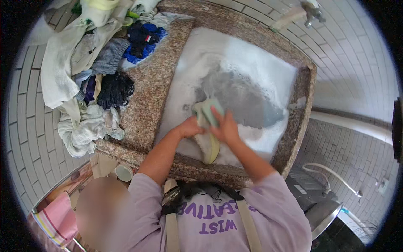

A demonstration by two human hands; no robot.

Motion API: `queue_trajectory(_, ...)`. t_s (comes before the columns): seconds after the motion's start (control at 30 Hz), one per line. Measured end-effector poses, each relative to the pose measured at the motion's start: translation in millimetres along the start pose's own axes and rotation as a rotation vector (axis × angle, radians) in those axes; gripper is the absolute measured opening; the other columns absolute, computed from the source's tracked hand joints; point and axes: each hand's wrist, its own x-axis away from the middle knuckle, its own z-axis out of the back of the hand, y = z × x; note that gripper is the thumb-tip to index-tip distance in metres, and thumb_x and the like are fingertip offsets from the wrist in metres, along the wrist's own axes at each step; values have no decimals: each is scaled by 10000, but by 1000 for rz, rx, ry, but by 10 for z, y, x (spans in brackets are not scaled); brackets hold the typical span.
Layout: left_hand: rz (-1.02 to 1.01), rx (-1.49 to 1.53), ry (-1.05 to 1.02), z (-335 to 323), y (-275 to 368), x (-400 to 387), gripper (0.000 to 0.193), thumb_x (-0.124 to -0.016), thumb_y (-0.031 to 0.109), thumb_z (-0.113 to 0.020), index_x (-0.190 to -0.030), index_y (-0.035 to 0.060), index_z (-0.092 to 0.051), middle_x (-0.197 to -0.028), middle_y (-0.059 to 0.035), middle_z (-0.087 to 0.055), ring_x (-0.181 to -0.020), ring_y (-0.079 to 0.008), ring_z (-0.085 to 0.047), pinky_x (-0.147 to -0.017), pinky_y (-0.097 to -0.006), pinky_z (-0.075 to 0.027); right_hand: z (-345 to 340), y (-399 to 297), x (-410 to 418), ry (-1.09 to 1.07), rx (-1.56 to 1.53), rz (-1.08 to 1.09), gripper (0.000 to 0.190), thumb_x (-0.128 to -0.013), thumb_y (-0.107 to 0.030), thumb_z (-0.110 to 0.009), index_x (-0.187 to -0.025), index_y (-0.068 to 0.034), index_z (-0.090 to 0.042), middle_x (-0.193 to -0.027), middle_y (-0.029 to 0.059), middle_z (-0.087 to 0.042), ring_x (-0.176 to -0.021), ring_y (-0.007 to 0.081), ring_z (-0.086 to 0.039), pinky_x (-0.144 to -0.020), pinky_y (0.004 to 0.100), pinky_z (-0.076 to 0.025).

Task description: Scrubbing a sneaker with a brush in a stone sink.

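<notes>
My left hand (191,126) grips a wet, pale shoe (210,148) with a yellowish sole, held over the near part of a stone wash basin (182,19). My right hand (227,126) is blurred and closed around a pale green scrubber (211,108), a brush or a sponge, which lies against the upper part of the shoe. Below both hands, the basin holds grey water (236,94) with thick white suds (195,63) around it. My fingers partly hide the shoe.
Left of the basin, a speckled granite ledge (151,100) carries a heap of clothes (104,66). A tap (310,17) juts from the tiled wall at the far right. A white hose (318,167) and a dark appliance (302,186) are at the right. At lower left hangs a pink towel (56,217).
</notes>
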Motion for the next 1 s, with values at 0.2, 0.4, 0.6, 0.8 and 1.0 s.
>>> queue_trajectory(0.2,-118,13,-27,-96,-88,-193,473,-695,90,-688,-1152,22,-586,-1083,-100,-631,-1016,-200,-585,-895,-326,-452,59,114,-369,118,-84,-57,725,-716,-289,-648,-1393,-321,-390,-968,238,-483,-879,389,-548,-774,455,-468)
queue_trajectory(0.4,-68,4,25,17,-263,-195,456,-699,100,-678,-1142,26,-596,-1044,-108,-648,-977,-213,-603,-869,-331,-466,-140,73,222,73,-153,-38,721,-722,-266,-646,-1394,-311,-391,-985,255,-493,-916,427,-537,-825,450,-462)
queue_trajectory(0.6,-65,-142,18,-42,-123,-151,467,-701,90,-655,-1152,-7,-575,-1063,-123,-638,-987,-222,-601,-869,-330,-466,3,-6,-104,68,-161,-55,733,-722,-303,-647,-1404,-293,-380,-1073,287,-474,-939,448,-535,-901,453,-436)
queue_trajectory(0.8,-51,-41,-47,-12,-107,-186,561,-724,83,-679,-1249,15,-491,-1155,-122,-596,-1070,-230,-563,-961,-352,-425,-55,642,-1203,313,325,-206,726,-736,-375,-636,-1404,-251,-380,-969,239,-541,-908,413,-544,-819,459,-456)
queue_trajectory(1.0,-120,-367,156,-105,-154,-265,596,-657,238,-749,-1166,5,-545,-1089,-194,-621,-1044,-305,-587,-913,-367,-452,32,1380,-773,359,98,-504,749,-775,-349,-642,-1430,-172,-324,-1131,276,-524,-1000,388,-522,-857,482,-426)
